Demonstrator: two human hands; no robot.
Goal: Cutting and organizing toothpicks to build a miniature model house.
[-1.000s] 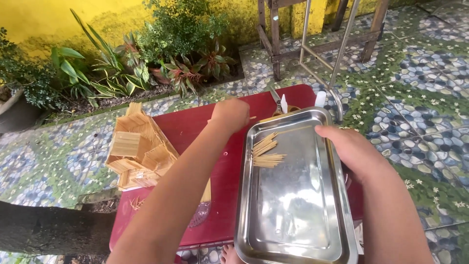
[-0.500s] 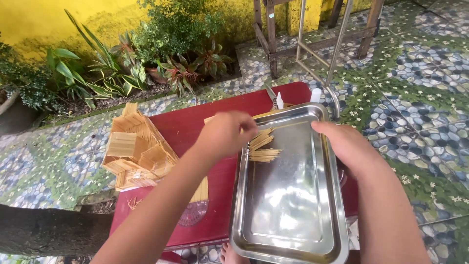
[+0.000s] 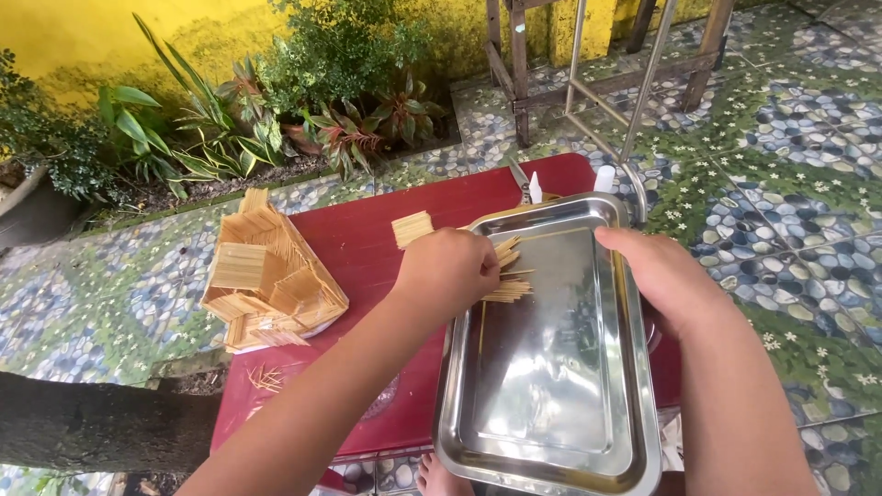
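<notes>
The sticks [image 3: 507, 276] lay in a loose bundle at the upper left of the steel tray [image 3: 551, 404], near frame centre. The left hand [image 3: 447, 273] curled over them, fingertips pinching a few. The right hand [image 3: 663, 280] gripped the tray's right rim. The tray sat on a red table [image 3: 367, 248], overhanging its near edge; a tug could probably tip it and scatter the sticks. At left stood a stick house [image 3: 268, 280].
</notes>
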